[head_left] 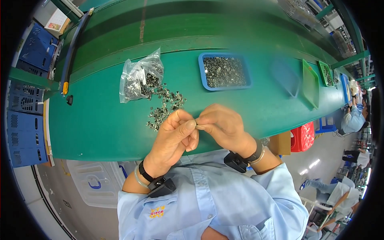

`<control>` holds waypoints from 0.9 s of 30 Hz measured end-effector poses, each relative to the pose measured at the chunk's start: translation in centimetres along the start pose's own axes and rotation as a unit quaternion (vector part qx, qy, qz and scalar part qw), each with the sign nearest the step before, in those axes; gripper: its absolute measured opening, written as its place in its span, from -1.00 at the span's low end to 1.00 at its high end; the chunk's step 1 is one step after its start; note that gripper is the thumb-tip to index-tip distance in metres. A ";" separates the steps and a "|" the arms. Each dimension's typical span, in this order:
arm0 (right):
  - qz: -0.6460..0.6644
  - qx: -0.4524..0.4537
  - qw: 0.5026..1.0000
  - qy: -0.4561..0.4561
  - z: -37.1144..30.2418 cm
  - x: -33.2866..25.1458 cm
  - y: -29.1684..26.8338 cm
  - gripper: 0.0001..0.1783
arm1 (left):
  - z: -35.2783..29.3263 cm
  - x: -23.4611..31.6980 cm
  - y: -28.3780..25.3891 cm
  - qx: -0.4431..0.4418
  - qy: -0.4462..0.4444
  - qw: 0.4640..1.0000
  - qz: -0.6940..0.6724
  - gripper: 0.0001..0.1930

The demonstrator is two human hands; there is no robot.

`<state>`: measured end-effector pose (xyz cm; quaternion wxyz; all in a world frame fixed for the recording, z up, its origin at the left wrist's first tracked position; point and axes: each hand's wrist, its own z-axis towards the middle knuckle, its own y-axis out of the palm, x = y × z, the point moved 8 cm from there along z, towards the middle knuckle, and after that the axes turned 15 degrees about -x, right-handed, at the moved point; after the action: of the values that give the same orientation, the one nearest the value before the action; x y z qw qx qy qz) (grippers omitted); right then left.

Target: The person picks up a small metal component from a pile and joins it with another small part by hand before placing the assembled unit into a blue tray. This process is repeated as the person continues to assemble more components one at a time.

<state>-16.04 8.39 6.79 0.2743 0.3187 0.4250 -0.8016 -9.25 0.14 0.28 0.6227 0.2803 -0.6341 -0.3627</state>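
Observation:
My left hand [173,136] and my right hand [222,125] meet in front of me above the green table [100,132], fingertips pinched together. Whatever small piece sits between them is mostly covered by the fingers and too small to name. Just beyond my left hand lies a loose pile of small shiny metal parts [162,110]. It spreads from the mouth of a clear plastic bag [134,82] that holds more of the same. Farther off, ahead of my right hand, a blue tray [202,76] is filled with many small metal parts.
To the right stand a pale blue tray [285,78], a green tray [310,84] and a smaller green tray of parts [326,74]. Blue crates [26,136] line the left side. A red stool [303,137] and cardboard box [281,143] are below the right edge. Other people work far right.

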 end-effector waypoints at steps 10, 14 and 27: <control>0.076 0.021 0.996 0.038 -0.5 1.4 0.2 -0.88 | 0.2 0.0 0.5 0.012 -0.007 0.999 -0.035 -0.79; 0.082 0.016 0.995 0.046 -0.7 1.6 0.3 -0.87 | 0.2 -0.2 0.4 0.007 -0.021 0.999 -0.028 -0.79; -0.078 0.055 0.988 0.118 -1.2 4.1 -6.2 -0.90 | 0.0 -0.2 -0.6 0.049 -0.039 0.998 0.001 -0.85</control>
<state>-22.72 11.73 6.39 0.1411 0.3920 0.4333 -0.7991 -9.31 -0.09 -0.33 0.5832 0.2956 -0.6751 -0.3416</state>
